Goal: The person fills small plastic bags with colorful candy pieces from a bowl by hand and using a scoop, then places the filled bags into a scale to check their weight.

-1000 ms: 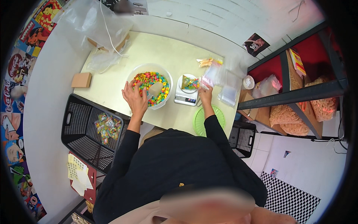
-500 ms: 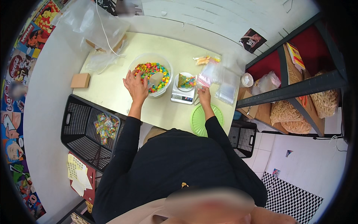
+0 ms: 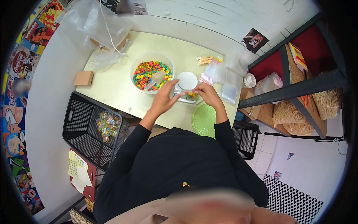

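**Sealing a small bag of sweets by the scale**

Working close to the body, both hands meet over the near edge of the tabletop point(image 3: 112, 89). The right hand point(image 3: 209, 95) and the left hand point(image 3: 164, 99) are both pinched narrow on one small clear bag point(image 3: 191, 95), which sits between their fingertips, just in front of the scale point(image 3: 185, 82). The bag looks tiny and soft, stuffed with mixed bright sweets; whether its mouth is already closed is too small to tell.

Judging from the grip, the step in hand is closing a filled bag. The next move likely calls for pressing along the top strip evenly, keeping the bag upright so nothing spills.

A green plate point(image 3: 204, 120) lies just right of the hands, at the tabletop's edge. A black crate point(image 3: 80, 128) stands to the left, below the tabletop, holding a few filled bags. Farther off, the big bowl point(image 3: 152, 72) of coloured sweets holds a scoop point(image 3: 154, 79), and a stack of empty bags point(image 3: 223, 78) lies to the scale's right.
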A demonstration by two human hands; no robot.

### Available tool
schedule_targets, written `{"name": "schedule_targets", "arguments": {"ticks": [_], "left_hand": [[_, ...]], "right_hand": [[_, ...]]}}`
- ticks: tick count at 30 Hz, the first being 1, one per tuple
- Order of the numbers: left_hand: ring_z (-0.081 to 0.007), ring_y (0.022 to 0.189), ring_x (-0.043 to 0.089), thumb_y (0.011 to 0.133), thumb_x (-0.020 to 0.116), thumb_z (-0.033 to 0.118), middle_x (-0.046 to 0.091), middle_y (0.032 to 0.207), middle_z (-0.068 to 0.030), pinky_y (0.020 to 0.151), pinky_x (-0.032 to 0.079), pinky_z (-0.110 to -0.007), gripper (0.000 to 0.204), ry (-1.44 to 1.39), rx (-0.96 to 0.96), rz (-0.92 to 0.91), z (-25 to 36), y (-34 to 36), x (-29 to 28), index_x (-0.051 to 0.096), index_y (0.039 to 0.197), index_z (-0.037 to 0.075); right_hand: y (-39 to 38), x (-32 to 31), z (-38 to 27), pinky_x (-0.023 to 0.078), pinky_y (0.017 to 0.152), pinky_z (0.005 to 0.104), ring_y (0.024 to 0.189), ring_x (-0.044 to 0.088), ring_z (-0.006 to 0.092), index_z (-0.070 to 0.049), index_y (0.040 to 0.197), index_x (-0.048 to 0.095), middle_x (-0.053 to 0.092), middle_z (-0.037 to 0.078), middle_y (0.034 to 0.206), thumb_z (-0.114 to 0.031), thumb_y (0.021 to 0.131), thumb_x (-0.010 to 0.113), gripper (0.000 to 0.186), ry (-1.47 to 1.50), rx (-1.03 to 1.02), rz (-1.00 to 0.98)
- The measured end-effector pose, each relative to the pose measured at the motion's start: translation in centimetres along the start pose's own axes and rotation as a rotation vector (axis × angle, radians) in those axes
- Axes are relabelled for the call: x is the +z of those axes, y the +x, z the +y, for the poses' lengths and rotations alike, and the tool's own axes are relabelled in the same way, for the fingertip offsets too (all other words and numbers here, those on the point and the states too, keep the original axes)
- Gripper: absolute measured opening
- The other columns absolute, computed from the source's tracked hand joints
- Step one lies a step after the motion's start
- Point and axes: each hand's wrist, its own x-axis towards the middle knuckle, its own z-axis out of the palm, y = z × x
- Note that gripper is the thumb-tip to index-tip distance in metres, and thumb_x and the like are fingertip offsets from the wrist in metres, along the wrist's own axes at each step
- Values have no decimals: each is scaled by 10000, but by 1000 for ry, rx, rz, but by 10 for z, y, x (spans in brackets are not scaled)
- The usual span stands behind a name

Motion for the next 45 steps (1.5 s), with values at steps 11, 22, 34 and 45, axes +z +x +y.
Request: {"name": "schedule_targets", "arguments": {"ticks": [11,22,34,45], "left_hand": [[-99,670,599,932,699,165,699,765,-89,610,472,-271,192,-238,-473,-52,-34,-41,8,731,970,-20],[-105,725,643,950,681,154,720,788,-76,680,512,-270,206,-167,-584,26,-36,-75,-13,733,969,-44],[-201,681,650,907,705,115,701,826,-128,635,502,-325,140,-165,-525,-79,-37,-85,3,728,913,-22],[-325,880,665,891,697,141,708,941,-136,794,511,-407,142,-61,-334,-278,-33,-90,16,733,947,15]], "right_hand": [[-8,69,37,504,821,394,903,633,303,-60,1177,689,642,141,985,-118,960,538,270,-109,89,115],[-42,123,76,461,839,456,1014,564,331,-172,1384,581,559,144,1074,-10,898,497,519,-636,79,100],[-42,114,57,459,960,465,1143,551,345,-104,1383,556,534,168,1181,-60,866,595,520,-361,186,-93],[-65,106,22,509,744,331,787,638,216,-22,998,723,656,95,870,-180,880,732,198,119,3,-22]]}}
